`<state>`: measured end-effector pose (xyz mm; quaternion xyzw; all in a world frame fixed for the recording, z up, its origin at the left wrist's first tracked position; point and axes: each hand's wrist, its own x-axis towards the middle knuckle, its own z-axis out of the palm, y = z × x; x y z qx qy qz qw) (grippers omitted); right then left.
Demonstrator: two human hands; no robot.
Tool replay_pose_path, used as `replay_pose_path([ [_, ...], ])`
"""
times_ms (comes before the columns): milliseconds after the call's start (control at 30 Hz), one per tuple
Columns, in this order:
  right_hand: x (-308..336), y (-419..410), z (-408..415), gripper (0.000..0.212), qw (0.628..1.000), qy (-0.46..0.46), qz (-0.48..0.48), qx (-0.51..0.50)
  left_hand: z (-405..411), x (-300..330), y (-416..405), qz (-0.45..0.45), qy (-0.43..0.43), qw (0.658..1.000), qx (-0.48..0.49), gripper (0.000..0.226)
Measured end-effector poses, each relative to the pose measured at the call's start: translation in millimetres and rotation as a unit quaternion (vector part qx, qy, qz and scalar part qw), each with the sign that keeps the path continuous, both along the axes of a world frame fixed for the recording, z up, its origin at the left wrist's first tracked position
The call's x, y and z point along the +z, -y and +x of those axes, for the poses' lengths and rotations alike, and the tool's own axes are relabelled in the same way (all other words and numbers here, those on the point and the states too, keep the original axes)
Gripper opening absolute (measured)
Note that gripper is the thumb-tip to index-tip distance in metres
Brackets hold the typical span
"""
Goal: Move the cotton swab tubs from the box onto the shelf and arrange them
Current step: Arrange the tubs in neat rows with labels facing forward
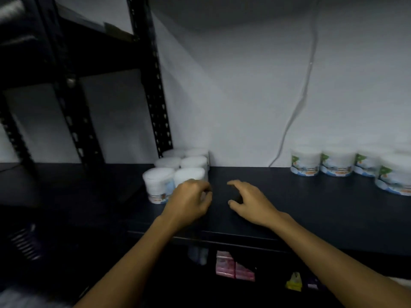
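While six tubs (pixel 178 172) stand grouped mid-frame on the shelf (pixel 289 196), the left hand (pixel 191 202) curls against the front one, the right hand (pixel 249 202) is spread and empty, and the box is unseen.

A dim stockroom or shop back room: black slotted racks (pixel 155 90), identical tubs (pixel 338 163) ranked along the shelf's (pixel 289 196) back edge, packets (pixel 233 267) stocked below
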<state>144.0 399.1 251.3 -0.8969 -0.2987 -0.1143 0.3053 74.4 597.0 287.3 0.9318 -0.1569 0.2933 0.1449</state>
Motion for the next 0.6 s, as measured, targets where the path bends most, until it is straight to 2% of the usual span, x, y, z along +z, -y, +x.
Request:
replay_pose_path([
  [133,6.7,-59.0,-7.3,0.067,0.995,0.019,0.095,0.036,-18.1,7.1,-47.7,-0.078,0.058,0.992,0.084,0.011],
  [233,4.5,-82.5,-7.3,0.065,0.991,0.093,0.087,0.049,-23.6,1.0,-71.1,-0.110,0.080,0.979,0.153,0.011],
  [367,2.0,-80.1,-4.5,0.058,0.990,0.102,0.044,0.090,-21.8,-12.1,-85.2,-0.053,0.041,0.967,0.247,0.056],
  [433,3.2,-68.4,-2.2,0.051,0.987,0.114,0.057,0.096,-17.7,-17.9,-86.4,-0.067,0.021,0.964,0.257,0.071],
  [500,5.9,-50.8,1.3,0.045,0.984,0.136,0.057,0.098,-9.7,-22.5,-85.4,-0.116,-0.003,0.963,0.245,0.076],
  [600,8.1,-16.6,5.9,0.046,0.983,0.148,0.055,0.091,3.9,-28.8,-75.5,-0.164,-0.034,0.960,0.225,0.071],
])
